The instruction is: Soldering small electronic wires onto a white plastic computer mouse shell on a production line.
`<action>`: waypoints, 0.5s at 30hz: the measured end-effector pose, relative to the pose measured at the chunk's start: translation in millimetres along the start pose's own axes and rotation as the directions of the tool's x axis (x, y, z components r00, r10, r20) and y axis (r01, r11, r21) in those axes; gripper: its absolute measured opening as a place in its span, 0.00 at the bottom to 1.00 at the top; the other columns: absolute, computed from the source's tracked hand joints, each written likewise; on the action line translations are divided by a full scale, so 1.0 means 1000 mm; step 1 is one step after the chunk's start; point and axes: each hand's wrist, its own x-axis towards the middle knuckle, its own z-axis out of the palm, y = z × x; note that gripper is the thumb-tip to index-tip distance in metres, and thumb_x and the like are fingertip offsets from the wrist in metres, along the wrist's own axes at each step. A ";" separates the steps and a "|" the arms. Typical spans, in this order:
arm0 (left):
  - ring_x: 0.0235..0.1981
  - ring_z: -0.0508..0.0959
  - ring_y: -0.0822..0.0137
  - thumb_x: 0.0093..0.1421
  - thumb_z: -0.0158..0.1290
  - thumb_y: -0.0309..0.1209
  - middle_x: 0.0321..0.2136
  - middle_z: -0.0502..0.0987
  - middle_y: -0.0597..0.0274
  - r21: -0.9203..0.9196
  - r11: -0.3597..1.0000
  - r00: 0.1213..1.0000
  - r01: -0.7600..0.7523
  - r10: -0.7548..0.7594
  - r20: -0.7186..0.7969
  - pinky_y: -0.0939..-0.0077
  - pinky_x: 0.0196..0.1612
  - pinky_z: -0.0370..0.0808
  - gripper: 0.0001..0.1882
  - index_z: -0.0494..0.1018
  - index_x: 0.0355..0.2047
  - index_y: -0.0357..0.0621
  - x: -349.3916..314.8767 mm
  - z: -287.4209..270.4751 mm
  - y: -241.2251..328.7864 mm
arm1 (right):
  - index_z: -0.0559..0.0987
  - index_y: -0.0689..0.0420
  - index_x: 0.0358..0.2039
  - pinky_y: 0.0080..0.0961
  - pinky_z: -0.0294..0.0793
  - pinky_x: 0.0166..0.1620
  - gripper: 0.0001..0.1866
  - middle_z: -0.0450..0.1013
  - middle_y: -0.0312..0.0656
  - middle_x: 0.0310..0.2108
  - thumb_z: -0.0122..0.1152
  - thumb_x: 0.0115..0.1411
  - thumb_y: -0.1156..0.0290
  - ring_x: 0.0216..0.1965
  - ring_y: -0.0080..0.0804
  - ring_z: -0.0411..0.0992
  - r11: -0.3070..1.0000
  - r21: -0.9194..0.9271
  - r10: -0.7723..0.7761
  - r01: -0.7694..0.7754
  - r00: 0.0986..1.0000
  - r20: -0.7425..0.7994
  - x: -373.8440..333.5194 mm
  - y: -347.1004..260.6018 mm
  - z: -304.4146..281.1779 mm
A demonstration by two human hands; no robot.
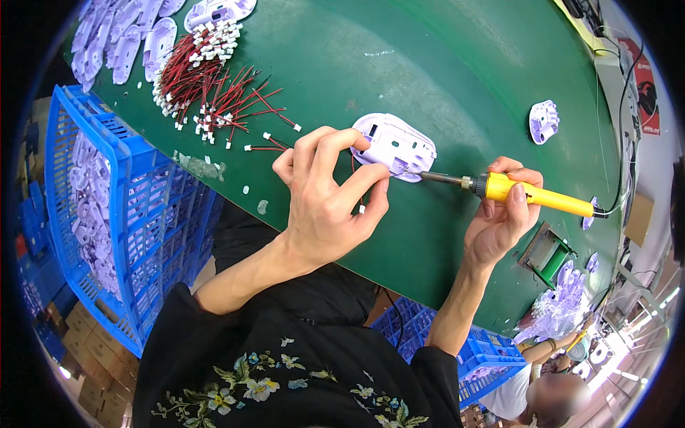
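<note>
A pale lilac plastic shell with an oval outline and slots lies on the green table in front of me. My left hand bends over its left end, one finger pressing on the shell. Thumb and forefinger pinch at its near edge around a thin wire lead, largely hidden by the fingers; its white connector shows below them. In my right hand is a yellow-handled soldering iron, gripped like a pen. Its tip meets the shell's near edge, close to the left fingertips.
Red-and-black wire leads with white connectors lie heaped at the left, near more lilac shells. A blue crate full of parts stands left of the table. At right are a small shell, a green spool and another person.
</note>
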 end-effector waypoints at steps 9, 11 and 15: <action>0.48 0.70 0.58 0.41 0.64 0.28 0.42 0.73 0.64 -0.008 1.000 1.000 0.003 -0.003 0.005 0.63 0.50 0.55 0.11 0.79 0.28 0.52 0.000 0.002 -0.001 | 0.70 0.60 0.38 0.10 0.59 0.23 0.15 0.74 0.52 0.35 0.62 0.55 0.67 0.22 0.18 0.62 0.999 -0.034 -0.004 0.003 1.000 -0.022 0.000 0.003 0.003; 0.48 0.70 0.58 0.42 0.64 0.28 0.42 0.73 0.64 -0.011 1.000 1.000 -0.003 0.003 -0.003 0.63 0.50 0.55 0.11 0.79 0.28 0.52 0.001 0.002 -0.001 | 0.70 0.59 0.38 0.11 0.60 0.24 0.15 0.74 0.52 0.35 0.63 0.55 0.66 0.23 0.19 0.62 0.999 -0.039 -0.017 0.016 0.999 -0.027 0.000 0.005 0.003; 0.48 0.70 0.58 0.42 0.65 0.28 0.42 0.73 0.64 -0.009 1.000 1.000 0.005 -0.005 0.006 0.63 0.50 0.55 0.11 0.79 0.28 0.52 0.001 0.001 -0.002 | 0.70 0.59 0.38 0.12 0.61 0.26 0.15 0.74 0.51 0.35 0.63 0.55 0.66 0.24 0.20 0.63 0.999 -0.047 -0.018 0.018 1.000 -0.006 -0.001 0.005 0.002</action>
